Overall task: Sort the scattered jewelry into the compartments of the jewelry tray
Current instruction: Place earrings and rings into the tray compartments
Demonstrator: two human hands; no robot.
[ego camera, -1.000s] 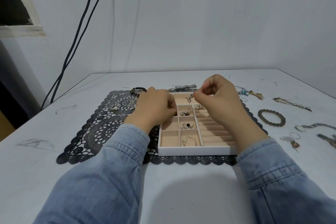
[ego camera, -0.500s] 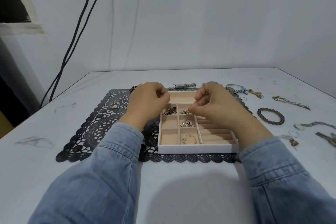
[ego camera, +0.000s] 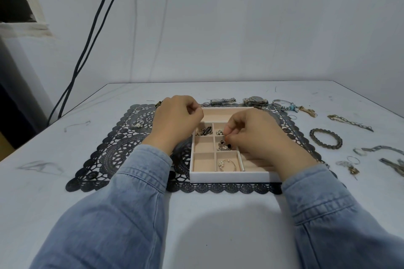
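Head view: a small dangling earring (ego camera: 225,140) hangs from the right hand (ego camera: 258,137), just above the middle compartment of the tray's second column. It is held by its thin hook, so the drop can probably be lowered onto the dark-stoned pieces (ego camera: 225,146) already lying there. That looks like matching like with like. The right fingers (ego camera: 231,131) pinch the hook between thumb and forefinger, and the rest are tucked under.

The tray (ego camera: 231,178) sits square on a black lace mat (ego camera: 122,148), near the person, so both hands reach it easily. Its far-left compartment holds dark metal bits (ego camera: 204,131). Beside them are pearl studs (ego camera: 219,131), and a pearl-tipped bangle (ego camera: 227,164) lies in the near compartment. Three compartments in the left part are bare.

The left hand (ego camera: 177,122) rests at the tray's far left corner with its fingers (ego camera: 194,113) curled in and nothing visible in them. It may be steadying the tray.

Much jewelry is not yet sorted. A ring (ego camera: 137,124) lies on the mat and two watches (ego camera: 255,100) lie behind the tray. A bead bracelet (ego camera: 325,138) and a chain (ego camera: 349,122) lie out to the right on the pale worktop (ego camera: 54,148).
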